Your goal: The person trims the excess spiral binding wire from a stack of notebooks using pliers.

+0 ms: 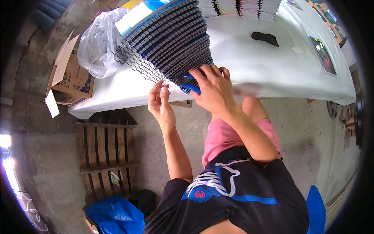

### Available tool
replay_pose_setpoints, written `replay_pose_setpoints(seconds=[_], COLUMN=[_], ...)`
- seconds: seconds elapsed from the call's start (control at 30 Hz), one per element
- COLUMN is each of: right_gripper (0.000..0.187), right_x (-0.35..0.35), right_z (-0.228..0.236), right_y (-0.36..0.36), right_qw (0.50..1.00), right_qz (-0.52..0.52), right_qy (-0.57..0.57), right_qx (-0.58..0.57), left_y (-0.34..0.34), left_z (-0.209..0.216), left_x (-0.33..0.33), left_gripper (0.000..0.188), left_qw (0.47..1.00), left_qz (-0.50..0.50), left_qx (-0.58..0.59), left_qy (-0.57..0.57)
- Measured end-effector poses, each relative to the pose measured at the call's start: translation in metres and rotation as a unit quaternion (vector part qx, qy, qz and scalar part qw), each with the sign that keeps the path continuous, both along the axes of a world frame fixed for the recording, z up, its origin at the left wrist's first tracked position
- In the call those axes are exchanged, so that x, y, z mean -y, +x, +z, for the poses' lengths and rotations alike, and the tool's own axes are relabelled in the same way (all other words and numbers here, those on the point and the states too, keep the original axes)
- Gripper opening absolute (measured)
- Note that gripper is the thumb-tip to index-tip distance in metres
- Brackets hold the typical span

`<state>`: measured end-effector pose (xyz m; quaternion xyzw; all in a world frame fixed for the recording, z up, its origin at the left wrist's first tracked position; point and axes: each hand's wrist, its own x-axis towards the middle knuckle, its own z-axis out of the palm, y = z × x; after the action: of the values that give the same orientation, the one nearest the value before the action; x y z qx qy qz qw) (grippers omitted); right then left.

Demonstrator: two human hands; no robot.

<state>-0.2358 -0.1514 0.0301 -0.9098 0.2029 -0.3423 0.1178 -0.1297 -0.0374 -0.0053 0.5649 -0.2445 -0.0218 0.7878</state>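
Observation:
A tall stack of spiral-bound notebooks [167, 33] lies at the table's near edge, dark coils facing me. Loose ends of black spiral coils [139, 64] stick out past the stack's left side. My left hand [161, 105] is closed in a pinch on a coil end, just below those loose ends. In my right hand [216, 89] is a pair of pliers with blue handles [191, 88]; the hand is closed round them, against the stack's near corner. The pliers' jaws are hard to make out against the dark coils.
A white cloth covers the table [241, 58]. On it lie a black object [265, 38], a booklet [322, 54] and more bound notebooks [257, 9] at the back. Left are a clear plastic bag [99, 46] and an open cardboard box [76, 78]. A wooden pallet [107, 156] stands below.

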Motion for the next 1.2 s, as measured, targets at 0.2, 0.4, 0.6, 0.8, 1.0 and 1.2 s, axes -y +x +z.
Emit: replay_pose_setpoints(seconds=[0.2,0.4,0.6,0.8,1.0,1.2], right_gripper=[0.030,0.027,0.034,0.049,0.043,0.041], right_x=[-0.003,0.007,0.003,0.000,-0.004,-0.008], right_z=[0.002,-0.012,-0.008,0.006,0.012,0.012], right_y=[0.006,0.010,0.000,-0.004,0.002,0.000], right_qw=[1.000,0.995,0.997,1.000,0.999,0.999], right_qz=[0.005,0.040,0.035,0.002,-0.017,-0.022], right_qy=[-0.016,0.085,0.069,0.010,-0.031,-0.038], right_qx=[-0.009,-0.015,-0.004,0.021,0.002,0.010], left_y=[0.002,-0.007,0.006,0.017,0.010,0.005], left_z=[-0.007,-0.005,-0.017,-0.014,0.019,0.030], left_x=[0.000,0.009,-0.002,-0.008,0.006,0.016], left_gripper=[0.026,0.025,0.023,0.033,0.034,0.021], left_qw=[1.000,0.999,0.978,0.834,0.943,0.999], left_qz=[-0.003,0.025,-0.055,-0.200,-0.159,0.033], left_qx=[0.000,0.003,-0.103,-0.388,-0.191,0.007], left_qy=[-0.025,-0.031,-0.171,-0.337,-0.222,0.015])
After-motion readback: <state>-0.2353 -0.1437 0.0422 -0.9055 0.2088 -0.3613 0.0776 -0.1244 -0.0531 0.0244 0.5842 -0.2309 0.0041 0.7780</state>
